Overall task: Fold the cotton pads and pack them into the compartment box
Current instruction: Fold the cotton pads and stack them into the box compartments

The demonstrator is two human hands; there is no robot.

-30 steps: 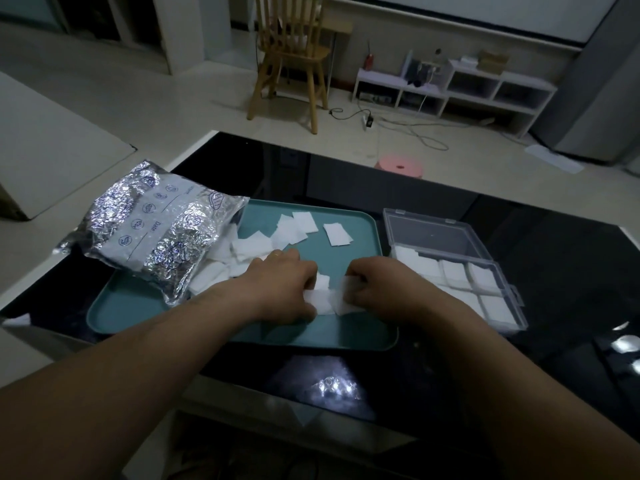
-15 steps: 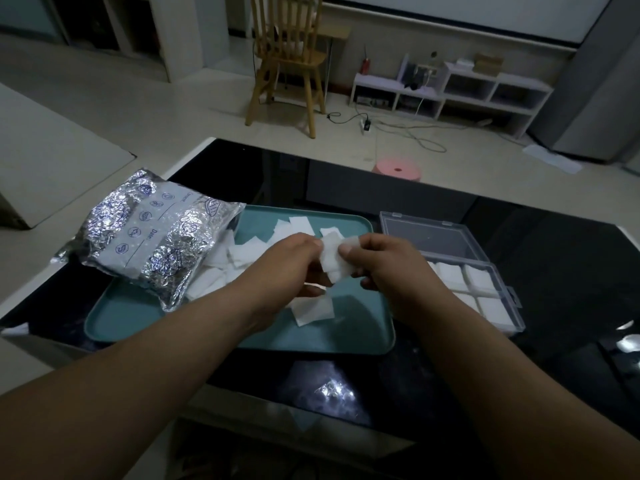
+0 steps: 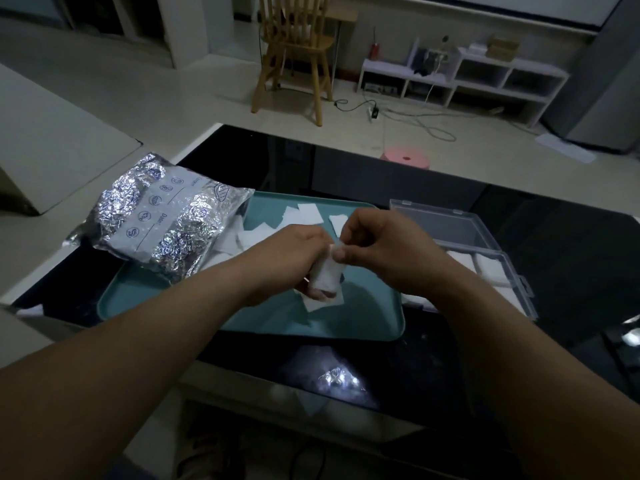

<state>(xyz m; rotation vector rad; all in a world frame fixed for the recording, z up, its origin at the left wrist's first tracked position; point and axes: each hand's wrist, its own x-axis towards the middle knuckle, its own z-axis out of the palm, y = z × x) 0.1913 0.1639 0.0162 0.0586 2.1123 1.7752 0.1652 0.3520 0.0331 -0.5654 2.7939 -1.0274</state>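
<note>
Above the teal tray (image 3: 145,299) my left hand (image 3: 294,258) and my right hand (image 3: 377,251) hold one white cotton pad (image 3: 325,275) between them, each pinching it with fingertips. Another pad (image 3: 322,303) lies flat on the tray right beneath. Several loose pads (image 3: 308,214) lie at the tray's far side. The clear compartment box (image 3: 450,226) stands open to the right of the tray, with folded pads (image 3: 485,268) in its near compartments; my right wrist hides part of them.
A crumpled silver foil bag (image 3: 162,216) lies over the tray's left far corner. The tray and box rest on a glossy black table (image 3: 554,244). On the floor beyond stand a wooden chair (image 3: 294,46), a pink stool (image 3: 405,157) and a white shelf (image 3: 464,74).
Both hands lifted a pad off the tray, raised it, and now hold it lower and closer together. One pad stayed on the tray under them.
</note>
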